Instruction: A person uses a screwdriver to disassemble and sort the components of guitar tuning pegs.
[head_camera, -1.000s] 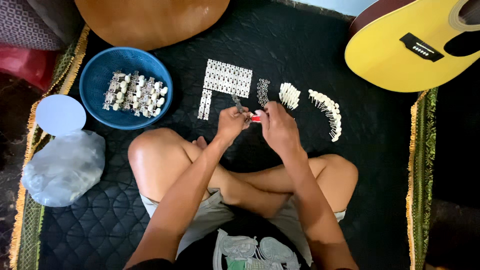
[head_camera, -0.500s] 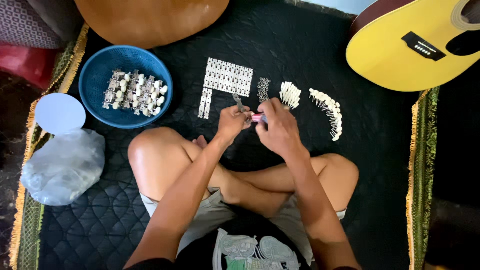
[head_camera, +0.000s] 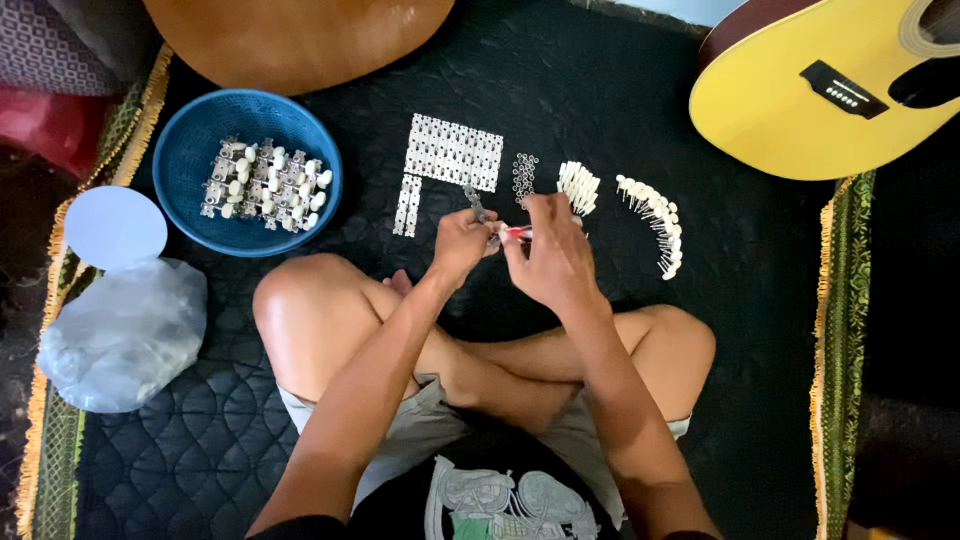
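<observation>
Left hand (head_camera: 462, 240) pinches a small metal strip (head_camera: 476, 204) just above the crossed legs; right hand (head_camera: 550, 255) grips a red-handled tool (head_camera: 518, 232) against it. Tool could slip off the tiny part, likely knocking the washers (head_camera: 524, 177) or white knobs (head_camera: 577, 187) just beyond across the black mat (head_camera: 760, 300).

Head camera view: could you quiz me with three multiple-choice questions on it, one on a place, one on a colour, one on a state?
1. Where is the blue basket?
A. left of the metal plates
B. on the guitar
C. on the person's lap

2. What colour is the guitar top?
A. red
B. yellow
C. white

3. What is the right hand doing?
A. lying flat on the mat
B. gripping a red-handled tool
C. lifting the basket

Answers: 1 A, the basket sits at the plates' left on the mat. 2 B, its face is yellow. 3 B, the fingers close round the tool beside the left hand.
</observation>
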